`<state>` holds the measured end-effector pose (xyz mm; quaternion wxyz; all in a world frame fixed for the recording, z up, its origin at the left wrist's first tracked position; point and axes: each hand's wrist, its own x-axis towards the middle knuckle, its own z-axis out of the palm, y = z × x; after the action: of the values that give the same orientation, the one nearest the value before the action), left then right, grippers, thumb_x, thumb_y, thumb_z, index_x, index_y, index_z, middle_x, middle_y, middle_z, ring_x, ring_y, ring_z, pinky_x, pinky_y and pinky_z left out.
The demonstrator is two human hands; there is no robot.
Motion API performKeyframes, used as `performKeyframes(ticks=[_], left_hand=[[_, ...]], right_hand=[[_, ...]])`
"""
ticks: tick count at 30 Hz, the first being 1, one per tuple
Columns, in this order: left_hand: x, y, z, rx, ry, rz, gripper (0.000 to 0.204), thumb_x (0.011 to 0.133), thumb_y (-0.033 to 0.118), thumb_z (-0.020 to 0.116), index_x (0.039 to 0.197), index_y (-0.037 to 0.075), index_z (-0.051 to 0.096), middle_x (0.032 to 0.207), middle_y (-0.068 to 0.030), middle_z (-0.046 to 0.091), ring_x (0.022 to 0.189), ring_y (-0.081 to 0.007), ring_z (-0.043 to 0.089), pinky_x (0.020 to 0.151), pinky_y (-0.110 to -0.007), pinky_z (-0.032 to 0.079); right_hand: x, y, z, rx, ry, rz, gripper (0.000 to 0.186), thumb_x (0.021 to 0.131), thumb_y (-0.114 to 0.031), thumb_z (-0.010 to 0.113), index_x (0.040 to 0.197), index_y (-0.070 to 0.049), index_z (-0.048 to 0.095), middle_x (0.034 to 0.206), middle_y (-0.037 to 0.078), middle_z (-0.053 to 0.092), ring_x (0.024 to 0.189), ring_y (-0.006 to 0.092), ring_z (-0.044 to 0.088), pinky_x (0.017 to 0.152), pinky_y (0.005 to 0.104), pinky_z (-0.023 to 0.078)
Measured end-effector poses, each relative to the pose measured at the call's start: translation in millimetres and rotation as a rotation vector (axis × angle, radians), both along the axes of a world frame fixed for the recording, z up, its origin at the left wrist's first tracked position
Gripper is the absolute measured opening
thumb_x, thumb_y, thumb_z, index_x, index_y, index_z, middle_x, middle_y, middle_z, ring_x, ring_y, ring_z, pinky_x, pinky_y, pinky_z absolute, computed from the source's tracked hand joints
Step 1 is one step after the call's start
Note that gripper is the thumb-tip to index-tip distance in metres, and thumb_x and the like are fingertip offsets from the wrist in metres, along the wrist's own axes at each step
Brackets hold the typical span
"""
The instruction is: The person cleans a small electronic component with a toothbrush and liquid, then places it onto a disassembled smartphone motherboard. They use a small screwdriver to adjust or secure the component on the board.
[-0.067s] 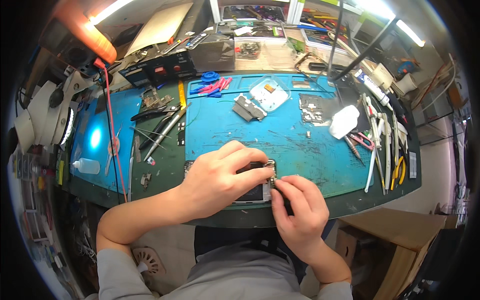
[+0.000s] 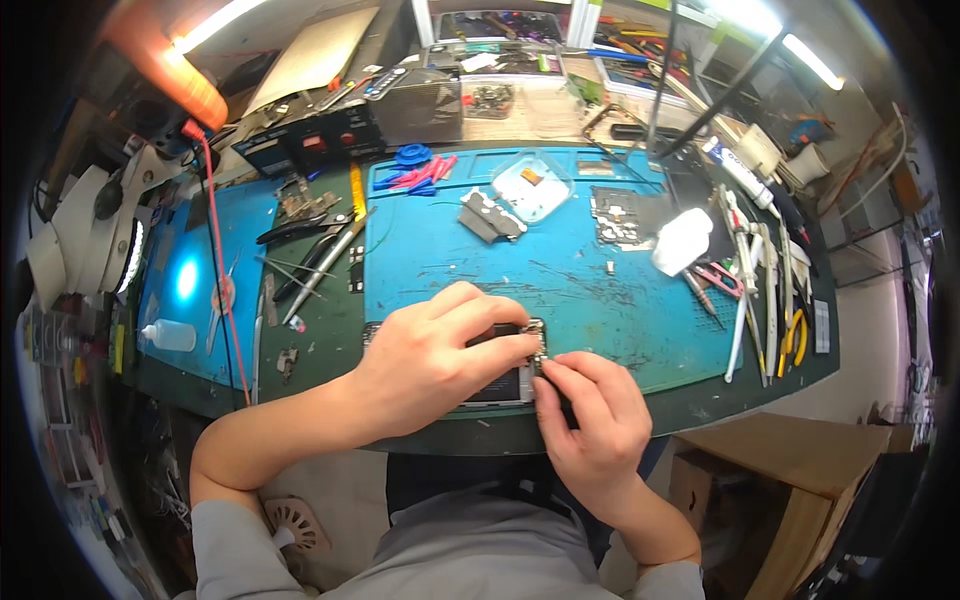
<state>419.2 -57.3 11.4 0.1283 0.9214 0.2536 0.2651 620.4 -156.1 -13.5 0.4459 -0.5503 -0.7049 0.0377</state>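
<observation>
An opened phone with a dark battery and small metal parts lies at the front of the blue mat. My left hand is spread over it with curved fingers, holding it down near its right end. Beside that same end, my right hand has thumb and index finger pinched close to the phone's edge; whatever is between those fingertips is too small to make out. The middle of the phone is largely hidden under my left hand.
Pliers and tweezers lie left. A plastic container, dark metal plate and picks sit at the back. A white object and several tools line the right. A cardboard box stands below right.
The whole view has shifted very slightly. Both hands stay at the phone in nearly the same pose.
</observation>
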Motion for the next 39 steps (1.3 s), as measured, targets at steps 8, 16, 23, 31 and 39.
performKeyframes(ticks=[8,16,23,31,39], left_hand=[[1,2,4,0.012,0.008,-0.016,0.031,0.084,0.010,0.089,0.114,0.014,0.083,0.117,-0.0015,0.075,0.090,-0.0194,0.070,0.072,-0.033,0.060],[0,7,2,-0.016,0.008,-0.040,0.033,0.081,0.006,0.089,0.112,0.014,0.084,0.115,-0.0029,0.074,0.091,-0.0238,0.069,0.072,-0.037,0.059],[-2,10,1,-0.020,-0.013,-0.075,0.033,0.082,0.006,0.089,0.114,0.015,0.084,0.115,-0.0020,0.073,0.091,-0.0223,0.069,0.075,-0.036,0.058],[-4,11,0,-0.033,-0.017,-0.076,0.033,0.085,0.007,0.089,0.116,0.017,0.084,0.116,-0.0016,0.072,0.090,-0.0213,0.068,0.075,-0.036,0.058],[-3,14,0,-0.069,-0.018,-0.093,0.033,0.086,0.009,0.090,0.117,0.017,0.084,0.116,-0.0019,0.072,0.089,-0.0214,0.066,0.076,-0.036,0.057]], right_hand=[[-2,1,-1,0.019,-0.081,-0.020,0.022,0.090,-0.010,0.087,0.110,-0.005,0.078,0.109,0.006,0.074,0.084,0.0236,0.071,0.071,0.0367,0.054],[49,-7,26,-0.017,-0.024,-0.088,0.027,0.091,-0.001,0.084,0.117,-0.004,0.079,0.110,0.013,0.078,0.086,0.0301,0.075,0.075,0.0409,0.060],[189,-21,15,-0.207,-0.402,-0.551,0.035,0.099,-0.003,0.074,0.134,-0.005,0.074,0.126,0.015,0.076,0.115,0.0360,0.070,0.099,0.0472,0.057],[190,-23,36,-0.335,-0.304,-0.397,0.031,0.091,0.011,0.065,0.118,-0.001,0.078,0.101,0.012,0.071,0.092,0.0270,0.069,0.082,0.0381,0.056],[221,-77,45,-0.481,0.835,-0.251,0.027,0.105,0.002,0.058,0.125,0.003,0.076,0.106,0.006,0.073,0.089,0.0106,0.069,0.064,0.0214,0.051]])
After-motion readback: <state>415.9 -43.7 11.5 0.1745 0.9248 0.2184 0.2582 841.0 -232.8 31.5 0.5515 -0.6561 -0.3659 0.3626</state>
